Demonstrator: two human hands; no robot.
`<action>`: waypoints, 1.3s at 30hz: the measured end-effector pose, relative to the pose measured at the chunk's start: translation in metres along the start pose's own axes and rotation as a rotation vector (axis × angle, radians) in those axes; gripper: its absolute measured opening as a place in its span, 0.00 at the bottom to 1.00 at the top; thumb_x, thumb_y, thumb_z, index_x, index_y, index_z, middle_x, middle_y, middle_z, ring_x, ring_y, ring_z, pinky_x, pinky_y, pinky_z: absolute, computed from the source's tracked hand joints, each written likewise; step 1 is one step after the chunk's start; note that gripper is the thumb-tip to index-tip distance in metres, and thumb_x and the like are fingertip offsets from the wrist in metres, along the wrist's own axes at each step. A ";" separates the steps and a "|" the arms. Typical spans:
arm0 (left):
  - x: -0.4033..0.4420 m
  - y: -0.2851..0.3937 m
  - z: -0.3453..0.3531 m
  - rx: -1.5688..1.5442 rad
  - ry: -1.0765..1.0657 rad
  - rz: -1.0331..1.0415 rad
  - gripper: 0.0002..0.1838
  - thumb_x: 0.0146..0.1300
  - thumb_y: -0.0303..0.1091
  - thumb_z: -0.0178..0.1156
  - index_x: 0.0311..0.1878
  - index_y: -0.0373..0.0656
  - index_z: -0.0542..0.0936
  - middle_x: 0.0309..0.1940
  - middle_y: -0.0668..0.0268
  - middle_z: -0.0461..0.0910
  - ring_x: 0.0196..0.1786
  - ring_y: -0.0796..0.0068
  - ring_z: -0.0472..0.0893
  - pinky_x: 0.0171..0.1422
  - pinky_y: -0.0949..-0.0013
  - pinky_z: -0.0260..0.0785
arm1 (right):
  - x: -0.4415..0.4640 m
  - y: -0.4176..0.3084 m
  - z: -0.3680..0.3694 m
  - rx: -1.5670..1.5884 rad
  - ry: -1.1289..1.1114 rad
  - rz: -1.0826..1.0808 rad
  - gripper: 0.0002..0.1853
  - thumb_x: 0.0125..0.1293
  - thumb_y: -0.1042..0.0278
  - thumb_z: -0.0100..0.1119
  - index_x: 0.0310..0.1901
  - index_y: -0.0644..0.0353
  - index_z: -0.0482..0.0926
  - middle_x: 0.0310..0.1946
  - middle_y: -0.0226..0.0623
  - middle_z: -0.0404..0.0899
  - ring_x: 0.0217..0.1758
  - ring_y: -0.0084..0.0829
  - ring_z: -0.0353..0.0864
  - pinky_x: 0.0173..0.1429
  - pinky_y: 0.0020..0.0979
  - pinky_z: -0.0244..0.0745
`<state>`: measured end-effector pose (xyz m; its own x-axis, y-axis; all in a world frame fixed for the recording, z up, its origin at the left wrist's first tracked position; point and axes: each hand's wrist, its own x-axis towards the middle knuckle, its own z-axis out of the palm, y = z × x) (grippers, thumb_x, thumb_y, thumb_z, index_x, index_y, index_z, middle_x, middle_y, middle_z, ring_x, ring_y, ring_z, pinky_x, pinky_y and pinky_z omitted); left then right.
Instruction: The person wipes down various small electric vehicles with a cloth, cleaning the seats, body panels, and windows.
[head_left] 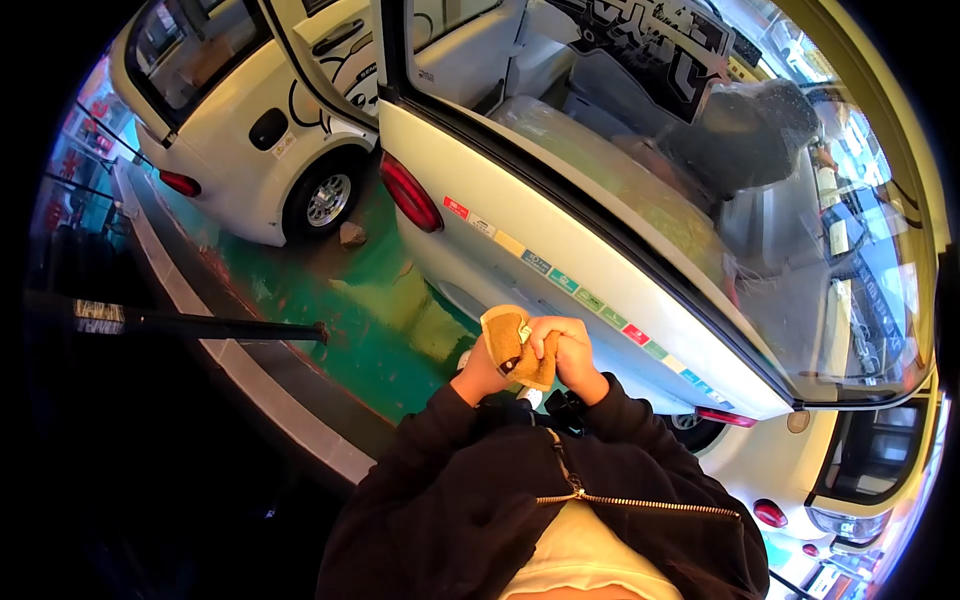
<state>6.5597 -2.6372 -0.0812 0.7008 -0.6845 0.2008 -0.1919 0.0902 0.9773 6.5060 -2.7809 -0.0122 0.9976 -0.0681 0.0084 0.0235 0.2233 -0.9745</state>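
A folded tan cloth (508, 335) is bunched between my two hands in front of my chest. My right hand (563, 350) is closed, its fingers wrapped over the cloth's right side. On the other side, my left hand (482, 375) grips the cloth's lower left, with most of its fingers hidden behind the fabric. Just beyond both hands is the white body of a small vehicle (470, 255), with a row of coloured stickers (562, 280) beneath its window (640, 190). The cloth appears apart from the bodywork.
Another white vehicle (225, 150) stands at the upper left, with a stone-like block (352, 234) near its wheel (328, 198). A dark bar (230, 327) juts in from the left over a raised kerb (240, 370). The floor (375, 345) is painted green.
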 end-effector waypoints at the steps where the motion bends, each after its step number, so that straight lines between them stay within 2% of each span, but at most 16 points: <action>1: 0.004 -0.002 0.000 -0.039 -0.017 -0.020 0.25 0.52 0.35 0.70 0.53 0.42 0.74 0.47 0.60 0.77 0.52 0.61 0.77 0.57 0.64 0.69 | 0.001 0.002 0.000 0.052 0.055 -0.004 0.06 0.49 0.78 0.46 0.20 0.64 0.74 0.24 0.37 0.75 0.28 0.30 0.70 0.36 0.26 0.64; 6: 0.025 -0.013 -0.012 -0.016 -0.182 -0.046 0.28 0.52 0.35 0.70 0.57 0.41 0.74 0.53 0.59 0.78 0.56 0.62 0.78 0.61 0.65 0.68 | 0.005 -0.008 0.000 -0.074 0.150 -0.008 0.08 0.49 0.80 0.44 0.22 0.64 0.75 0.26 0.37 0.77 0.32 0.30 0.73 0.39 0.25 0.66; 7: 0.030 -0.013 -0.016 0.054 -0.164 0.016 0.30 0.51 0.36 0.71 0.58 0.41 0.74 0.56 0.59 0.77 0.58 0.61 0.78 0.62 0.63 0.69 | 0.004 -0.004 -0.005 -0.111 0.091 -0.083 0.11 0.50 0.83 0.42 0.28 0.64 0.77 0.37 0.37 0.82 0.40 0.29 0.77 0.45 0.26 0.69; 8: 0.035 -0.014 -0.020 0.056 -0.180 0.026 0.30 0.51 0.36 0.71 0.58 0.41 0.74 0.56 0.59 0.77 0.58 0.61 0.78 0.62 0.63 0.69 | 0.004 -0.002 -0.004 -0.113 0.105 -0.095 0.11 0.50 0.83 0.42 0.28 0.64 0.77 0.37 0.37 0.82 0.40 0.29 0.77 0.45 0.26 0.69; 10: 0.049 -0.006 -0.033 0.185 -0.258 -0.074 0.35 0.50 0.38 0.73 0.61 0.40 0.71 0.59 0.56 0.76 0.59 0.60 0.78 0.62 0.61 0.69 | 0.003 -0.002 0.002 -0.138 0.339 -0.216 0.12 0.57 0.81 0.43 0.36 0.63 0.78 0.46 0.39 0.81 0.41 0.28 0.78 0.41 0.25 0.71; 11: 0.051 -0.002 -0.041 0.159 -0.272 -0.227 0.47 0.46 0.40 0.76 0.69 0.40 0.63 0.60 0.53 0.75 0.60 0.58 0.78 0.63 0.60 0.69 | -0.005 -0.007 0.001 -0.104 0.407 -0.129 0.15 0.62 0.79 0.43 0.47 0.60 0.76 0.51 0.39 0.78 0.41 0.25 0.78 0.37 0.21 0.71; 14: 0.058 0.016 -0.048 0.013 -0.162 -0.200 0.58 0.42 0.41 0.79 0.75 0.40 0.54 0.59 0.51 0.76 0.61 0.58 0.78 0.64 0.60 0.69 | -0.020 -0.006 -0.006 0.027 0.602 -0.038 0.18 0.63 0.80 0.42 0.53 0.58 0.75 0.53 0.39 0.77 0.41 0.21 0.77 0.31 0.19 0.68; 16: 0.064 0.010 -0.046 0.014 -0.141 -0.090 0.60 0.43 0.39 0.79 0.76 0.41 0.52 0.55 0.54 0.78 0.57 0.59 0.79 0.62 0.60 0.70 | -0.029 0.000 -0.014 -0.039 0.743 -0.118 0.24 0.63 0.82 0.43 0.61 0.59 0.69 0.56 0.41 0.75 0.48 0.25 0.76 0.46 0.21 0.70; 18: 0.070 0.020 -0.046 0.048 -0.211 -0.141 0.56 0.47 0.37 0.77 0.75 0.41 0.53 0.53 0.56 0.78 0.52 0.60 0.79 0.60 0.60 0.70 | -0.034 0.004 -0.024 -0.003 0.799 -0.212 0.30 0.62 0.83 0.43 0.68 0.61 0.63 0.56 0.42 0.74 0.56 0.29 0.73 0.61 0.25 0.65; 20: 0.075 0.029 -0.037 0.133 -0.309 -0.135 0.52 0.49 0.35 0.76 0.75 0.43 0.56 0.50 0.57 0.78 0.50 0.60 0.79 0.59 0.61 0.70 | -0.042 -0.006 -0.026 0.020 0.778 -0.228 0.31 0.62 0.82 0.44 0.70 0.59 0.62 0.55 0.41 0.75 0.52 0.28 0.75 0.58 0.25 0.68; 22: 0.080 0.016 -0.022 0.144 -0.295 0.111 0.48 0.47 0.37 0.77 0.72 0.45 0.63 0.54 0.58 0.76 0.57 0.60 0.76 0.64 0.62 0.67 | -0.051 -0.017 -0.030 -0.097 0.777 -0.159 0.30 0.62 0.83 0.45 0.68 0.60 0.65 0.51 0.38 0.78 0.51 0.28 0.77 0.55 0.25 0.72; 24: 0.082 0.038 -0.012 0.343 -0.247 0.271 0.37 0.49 0.41 0.76 0.62 0.44 0.71 0.60 0.57 0.72 0.64 0.56 0.70 0.67 0.60 0.63 | -0.057 -0.023 -0.035 -0.141 0.624 -0.170 0.30 0.60 0.84 0.45 0.67 0.61 0.67 0.51 0.38 0.78 0.53 0.28 0.77 0.59 0.28 0.71; 26: 0.089 0.034 -0.007 0.322 -0.405 0.286 0.21 0.49 0.38 0.71 0.44 0.42 0.76 0.64 0.56 0.68 0.70 0.51 0.64 0.69 0.55 0.60 | -0.057 -0.023 -0.037 -0.282 0.526 -0.137 0.29 0.59 0.84 0.46 0.65 0.62 0.71 0.51 0.39 0.79 0.53 0.28 0.77 0.61 0.29 0.70; 27: 0.087 0.037 -0.006 0.411 -0.384 0.330 0.19 0.49 0.36 0.69 0.44 0.42 0.76 0.65 0.56 0.68 0.70 0.51 0.64 0.69 0.54 0.60 | -0.054 -0.020 -0.036 -0.474 0.524 -0.169 0.27 0.58 0.83 0.46 0.61 0.63 0.74 0.52 0.42 0.79 0.54 0.29 0.77 0.61 0.29 0.69; 30: 0.075 0.033 -0.002 0.525 -0.292 0.304 0.17 0.49 0.32 0.64 0.44 0.42 0.77 0.67 0.56 0.69 0.68 0.53 0.68 0.68 0.52 0.61 | -0.051 -0.021 -0.037 -0.383 0.472 -0.106 0.25 0.57 0.83 0.48 0.59 0.63 0.76 0.54 0.44 0.79 0.57 0.29 0.77 0.62 0.30 0.70; 39: 0.061 0.044 -0.008 0.493 0.016 0.117 0.18 0.56 0.26 0.54 0.51 0.39 0.77 0.51 0.56 0.79 0.55 0.53 0.77 0.59 0.56 0.68 | -0.019 -0.010 -0.039 -0.460 0.291 -0.090 0.27 0.56 0.81 0.58 0.60 0.62 0.74 0.55 0.46 0.79 0.59 0.37 0.78 0.64 0.34 0.70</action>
<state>6.5997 -2.6693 -0.0254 0.6646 -0.6790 0.3119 -0.5688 -0.1891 0.8004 6.4839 -2.8202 -0.0110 0.9325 -0.3479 0.0972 0.0118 -0.2397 -0.9708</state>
